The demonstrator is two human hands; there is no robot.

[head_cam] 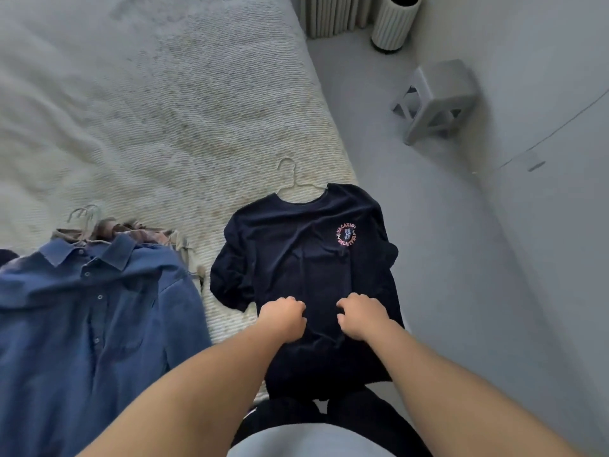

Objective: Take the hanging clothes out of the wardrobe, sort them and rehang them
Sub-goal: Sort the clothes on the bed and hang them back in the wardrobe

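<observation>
The fingertips of the left hand (283, 316) and right hand (361, 316) curl under, out of sight. The blue shirt (89, 324) runs off the left edge. The hanger (291, 179) disappears inside the dark T-shirt (306, 268).

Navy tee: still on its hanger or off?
On. The hanger hook sticks out of the navy tee collar; tee lies spread on the bed.

Cream textured bedspread (158, 103), grey stool (438, 100), ribbed white bin (395, 21), grey floor (461, 258)
</observation>
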